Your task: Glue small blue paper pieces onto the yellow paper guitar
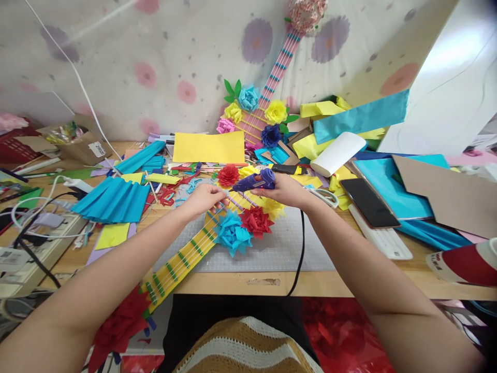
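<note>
My right hand (285, 190) grips a purple glue gun (256, 181), its nozzle pointing left and a black cord hanging down. Close to the nozzle, the fingertips of my left hand (207, 199) are pinched together; what they hold is too small to make out. Beneath both hands lies a yellow paper guitar (186, 255) with green bands and white strings along its neck. On its body are a blue paper flower (233, 233), a red paper flower (257, 221) and another red flower (228, 176). A larger red flower (122, 324) sits at the neck's end, past the table edge.
A pink paper guitar (280, 67) leans on the back wall. Yellow card (208, 147) and pleated blue paper (114, 199) lie among scraps. At right are a phone (368, 202), scissors (325, 197) and a red cup (464, 261); a power strip (50, 248) is at left.
</note>
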Motion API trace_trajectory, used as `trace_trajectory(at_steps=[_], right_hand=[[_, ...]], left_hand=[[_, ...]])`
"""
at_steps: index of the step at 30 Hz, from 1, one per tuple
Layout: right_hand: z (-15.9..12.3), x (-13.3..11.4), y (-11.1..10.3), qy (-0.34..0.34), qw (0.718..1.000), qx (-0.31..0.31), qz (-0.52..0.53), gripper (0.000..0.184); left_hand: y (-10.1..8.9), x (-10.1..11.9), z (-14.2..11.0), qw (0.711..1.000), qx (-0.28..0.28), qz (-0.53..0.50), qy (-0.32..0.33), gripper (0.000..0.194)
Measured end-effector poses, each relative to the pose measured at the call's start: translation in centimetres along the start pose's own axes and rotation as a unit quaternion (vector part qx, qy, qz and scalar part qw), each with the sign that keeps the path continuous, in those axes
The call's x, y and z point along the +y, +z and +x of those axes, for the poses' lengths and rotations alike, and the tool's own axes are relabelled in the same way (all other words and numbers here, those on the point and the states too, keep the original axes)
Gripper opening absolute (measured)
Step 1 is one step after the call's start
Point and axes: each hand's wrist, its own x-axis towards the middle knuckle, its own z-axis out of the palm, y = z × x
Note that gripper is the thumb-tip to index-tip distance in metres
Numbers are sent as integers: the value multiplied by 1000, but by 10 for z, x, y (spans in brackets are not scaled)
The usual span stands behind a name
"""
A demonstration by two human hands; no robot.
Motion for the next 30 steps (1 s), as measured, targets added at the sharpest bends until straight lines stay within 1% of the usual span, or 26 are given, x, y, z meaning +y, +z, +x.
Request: trace_trajectory(at_steps=[7, 10, 13, 17, 22, 25, 27, 28, 30], right_hand=[[1, 3, 0, -8, 1000, 12, 15, 45], [0, 3, -1, 1, 1000, 9, 25, 46], [-3, 2, -2, -8, 999, -7, 36, 46], [-4, 1, -3, -16, 999, -31, 4, 48], [-1, 2, -1, -5, 999, -30, -21, 50], [-1, 3, -2, -11, 1000, -16, -5, 47], [-3, 7, -5, -3, 1000, 4, 13, 47], [-5, 10, -7, 7, 999, 21, 23, 47], [-11, 21, -11, 33, 995, 77, 44, 47]], left_hand=[[-1, -1, 0, 1000, -3, 13, -1, 18], [-1, -3, 1, 1000, -1, 4, -2, 18], [-1, -3, 2, 1000, 5, -9, -3, 18], [0, 1, 0, 1000, 14, -10, -2, 19], [-2, 2, -1, 1000, 15, -25, 5, 19], [-3, 1, -1, 999, 21, -43, -4, 17], [-5, 1, -1, 998, 23, -57, -10, 17], [-5, 1, -2, 997, 25, -66, -13, 17], [-8, 2, -4, 996, 30, -85, -18, 19]])
